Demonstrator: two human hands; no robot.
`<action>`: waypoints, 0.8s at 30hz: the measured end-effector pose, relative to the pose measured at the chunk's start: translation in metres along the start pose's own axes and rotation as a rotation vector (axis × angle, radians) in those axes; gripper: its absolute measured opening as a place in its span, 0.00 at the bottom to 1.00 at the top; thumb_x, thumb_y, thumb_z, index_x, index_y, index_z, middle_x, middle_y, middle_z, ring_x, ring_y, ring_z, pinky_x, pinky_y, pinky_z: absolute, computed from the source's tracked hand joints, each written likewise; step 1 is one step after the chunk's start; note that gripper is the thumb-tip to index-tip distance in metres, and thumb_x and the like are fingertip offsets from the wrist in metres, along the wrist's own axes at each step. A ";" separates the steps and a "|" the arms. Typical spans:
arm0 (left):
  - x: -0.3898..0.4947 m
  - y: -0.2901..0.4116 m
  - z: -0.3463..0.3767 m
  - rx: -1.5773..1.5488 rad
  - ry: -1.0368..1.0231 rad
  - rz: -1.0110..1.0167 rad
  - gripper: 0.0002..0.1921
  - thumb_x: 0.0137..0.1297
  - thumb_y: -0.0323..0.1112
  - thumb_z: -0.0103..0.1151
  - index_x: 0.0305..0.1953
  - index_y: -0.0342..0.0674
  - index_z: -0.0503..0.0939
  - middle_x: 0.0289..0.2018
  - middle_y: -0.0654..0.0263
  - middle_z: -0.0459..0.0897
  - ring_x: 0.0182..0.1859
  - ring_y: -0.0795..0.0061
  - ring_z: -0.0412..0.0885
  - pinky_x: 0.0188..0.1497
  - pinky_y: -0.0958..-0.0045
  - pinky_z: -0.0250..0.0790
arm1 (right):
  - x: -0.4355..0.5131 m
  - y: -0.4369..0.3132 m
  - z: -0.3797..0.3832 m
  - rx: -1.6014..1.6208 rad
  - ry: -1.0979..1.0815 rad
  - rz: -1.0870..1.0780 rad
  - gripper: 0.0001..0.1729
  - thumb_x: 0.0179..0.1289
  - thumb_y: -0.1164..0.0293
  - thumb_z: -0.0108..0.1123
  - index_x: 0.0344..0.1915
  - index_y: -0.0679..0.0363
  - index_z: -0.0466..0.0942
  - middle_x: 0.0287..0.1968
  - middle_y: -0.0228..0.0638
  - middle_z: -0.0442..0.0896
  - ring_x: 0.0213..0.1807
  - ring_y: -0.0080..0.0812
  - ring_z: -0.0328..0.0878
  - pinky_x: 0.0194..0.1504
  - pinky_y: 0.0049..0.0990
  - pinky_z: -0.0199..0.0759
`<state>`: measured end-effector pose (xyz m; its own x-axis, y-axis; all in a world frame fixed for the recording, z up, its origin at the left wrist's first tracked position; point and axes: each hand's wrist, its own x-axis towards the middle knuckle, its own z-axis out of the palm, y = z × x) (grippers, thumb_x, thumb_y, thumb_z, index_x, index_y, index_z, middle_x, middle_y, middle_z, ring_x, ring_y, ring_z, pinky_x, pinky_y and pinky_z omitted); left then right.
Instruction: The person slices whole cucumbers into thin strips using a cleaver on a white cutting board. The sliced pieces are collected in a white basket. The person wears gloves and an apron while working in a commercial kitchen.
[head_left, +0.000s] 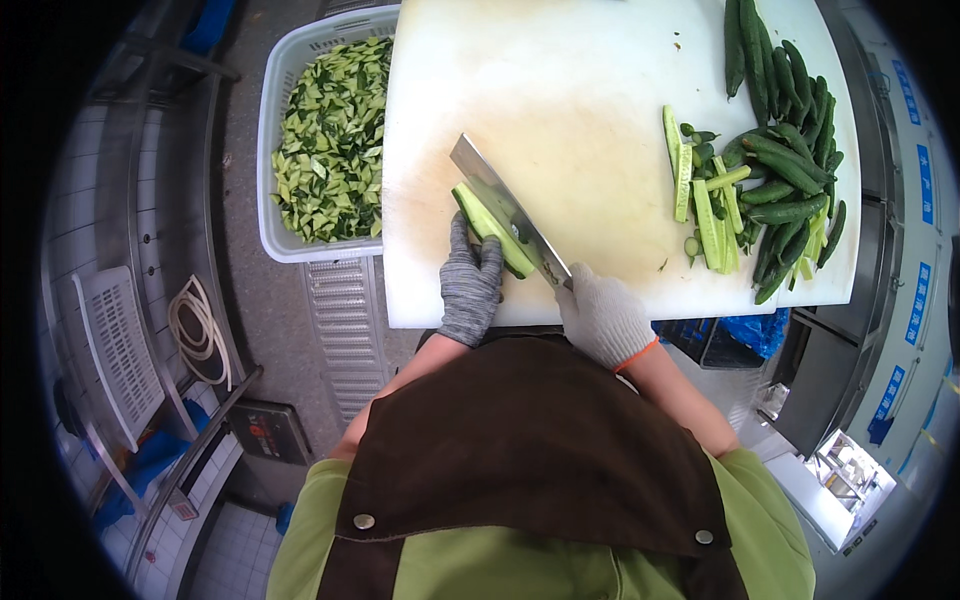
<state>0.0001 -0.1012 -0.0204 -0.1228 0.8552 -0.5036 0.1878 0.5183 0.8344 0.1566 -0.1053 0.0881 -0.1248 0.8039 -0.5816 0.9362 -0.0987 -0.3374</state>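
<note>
My left hand (471, 281), in a grey knit glove, holds a split length of cucumber (491, 231) on the white cutting board (585, 187). Its pale cut face shows beside the dark green skin. My right hand (604, 315), in a white knit glove with an orange cuff, grips the handle of a cleaver (506, 206). The blade slants up and to the left, along the right side of the cucumber; whether its edge touches the board cannot be told. The cleaver's handle is mostly hidden in my right hand.
A white plastic basket (270, 150) of diamond-cut cucumber pieces (334, 142) adjoins the board's left edge. Whole cucumbers (784, 165) are heaped on the right, beside cut cucumber strips (709, 225) and trimmed ends. A coiled hose (199, 330) hangs at the far left.
</note>
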 end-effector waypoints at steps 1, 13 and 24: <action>0.000 -0.001 0.000 0.008 0.001 0.016 0.30 0.69 0.41 0.50 0.68 0.43 0.54 0.17 0.63 0.76 0.15 0.70 0.75 0.19 0.68 0.69 | -0.001 0.003 0.002 -0.002 0.000 0.006 0.12 0.63 0.65 0.50 0.35 0.65 0.69 0.21 0.53 0.78 0.27 0.56 0.78 0.32 0.50 0.71; -0.004 0.004 -0.008 -0.006 -0.037 -0.074 0.30 0.70 0.37 0.47 0.70 0.45 0.51 0.19 0.63 0.75 0.15 0.74 0.74 0.15 0.70 0.70 | 0.000 0.009 0.007 0.023 -0.002 0.024 0.13 0.65 0.63 0.48 0.35 0.64 0.69 0.21 0.52 0.79 0.27 0.56 0.78 0.32 0.50 0.71; 0.001 0.010 0.001 -0.122 -0.068 -0.061 0.33 0.68 0.36 0.53 0.70 0.42 0.51 0.17 0.67 0.73 0.13 0.78 0.71 0.13 0.72 0.66 | 0.006 0.005 0.001 0.007 -0.003 -0.010 0.13 0.63 0.66 0.49 0.34 0.66 0.69 0.19 0.52 0.78 0.25 0.55 0.78 0.30 0.49 0.72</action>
<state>0.0032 -0.0949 -0.0128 -0.0629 0.8231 -0.5645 0.0613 0.5677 0.8209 0.1605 -0.1022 0.0820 -0.1350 0.8031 -0.5803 0.9326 -0.0949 -0.3481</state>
